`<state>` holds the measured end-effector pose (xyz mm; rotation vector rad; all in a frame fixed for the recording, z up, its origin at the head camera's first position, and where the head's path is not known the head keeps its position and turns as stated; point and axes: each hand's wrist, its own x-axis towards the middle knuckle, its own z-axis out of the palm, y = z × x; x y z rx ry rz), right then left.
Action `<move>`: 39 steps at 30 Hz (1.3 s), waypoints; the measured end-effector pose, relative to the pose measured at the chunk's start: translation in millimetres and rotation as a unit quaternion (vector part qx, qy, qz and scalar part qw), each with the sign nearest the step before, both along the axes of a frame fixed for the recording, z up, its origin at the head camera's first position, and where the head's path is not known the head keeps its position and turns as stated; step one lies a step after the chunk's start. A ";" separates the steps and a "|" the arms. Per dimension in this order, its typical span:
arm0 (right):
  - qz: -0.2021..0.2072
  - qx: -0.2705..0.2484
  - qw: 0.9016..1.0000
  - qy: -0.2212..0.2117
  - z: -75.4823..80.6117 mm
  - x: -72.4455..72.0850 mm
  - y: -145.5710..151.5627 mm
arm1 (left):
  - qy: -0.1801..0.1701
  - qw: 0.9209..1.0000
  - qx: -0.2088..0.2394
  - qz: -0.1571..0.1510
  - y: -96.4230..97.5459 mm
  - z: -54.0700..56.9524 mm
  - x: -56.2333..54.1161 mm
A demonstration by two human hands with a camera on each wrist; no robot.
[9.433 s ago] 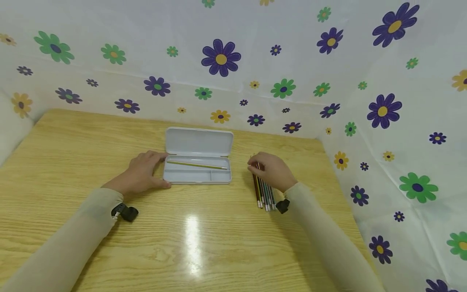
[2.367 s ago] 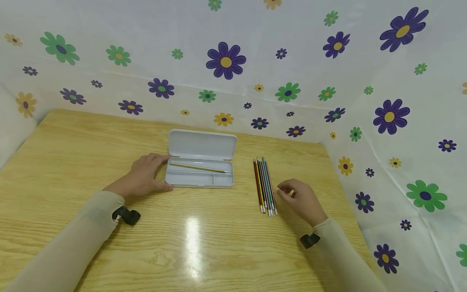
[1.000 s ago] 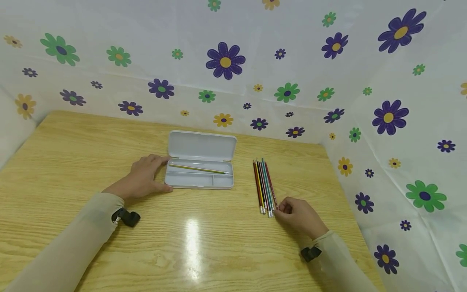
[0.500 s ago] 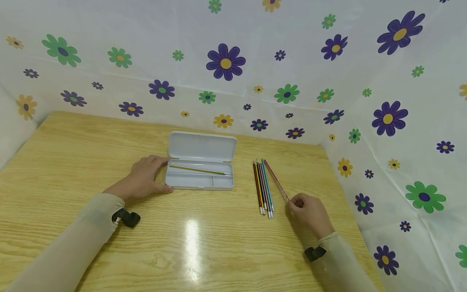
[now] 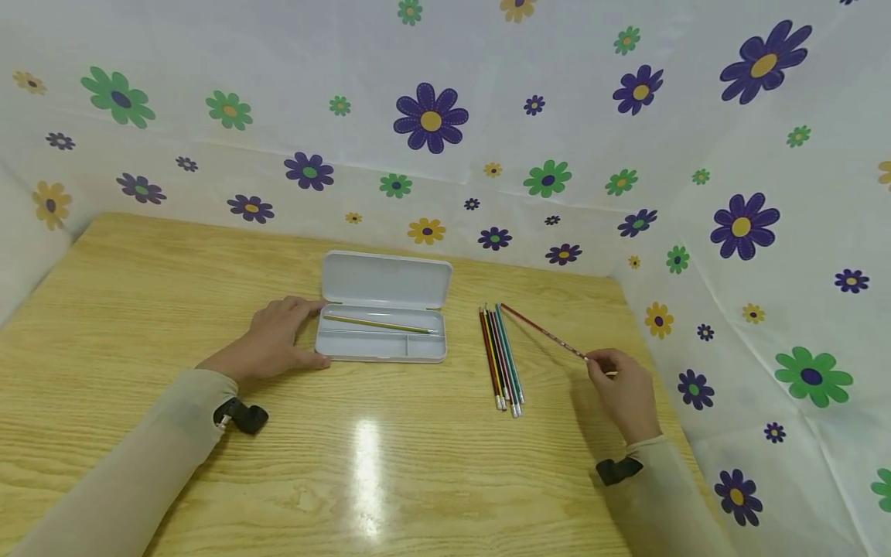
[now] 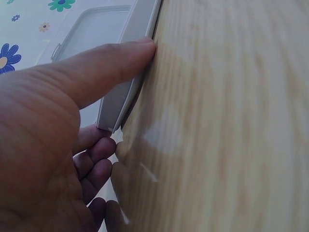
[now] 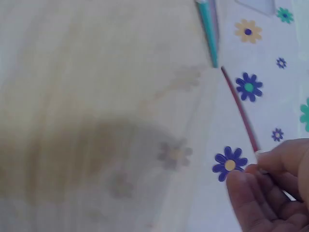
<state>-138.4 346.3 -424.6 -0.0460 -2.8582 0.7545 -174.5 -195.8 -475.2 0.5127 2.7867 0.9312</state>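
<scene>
At the left end of the white pencil case (image 5: 355, 346), my left hand (image 5: 274, 336) holds it with the thumb along the front wall and the index finger at the back corner. The case's lid (image 5: 386, 280) is up. A yellow pencil (image 5: 376, 323) lies slantwise in its long rear compartment. Over the right of the table, my right hand (image 5: 623, 387) pinches a red pencil (image 5: 543, 331) by its eraser end. This pencil slants up and left, its far tip near the tops of the bundle of pencils (image 5: 500, 360). In the right wrist view, thumb and fingers hide its held end.
The wooden table (image 5: 292, 456) meets a flower-printed cloth (image 5: 376, 131) behind and on the right. The bundled pencils lie side by side between the case and my right hand, erasers toward me. A shadow (image 7: 96, 159) falls on the wood by my right hand.
My right hand took hold of the red pencil at the bundle's right side and swung its eraser end right and away. The remaining pencils shifted slightly left. The left hand stayed at the case.
</scene>
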 end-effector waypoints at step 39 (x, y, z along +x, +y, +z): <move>0.271 -0.097 0.953 0.089 12.3 -60.6 -166.6 | -0.014 1.000 0.005 -0.003 -4.4 3.0 -9.0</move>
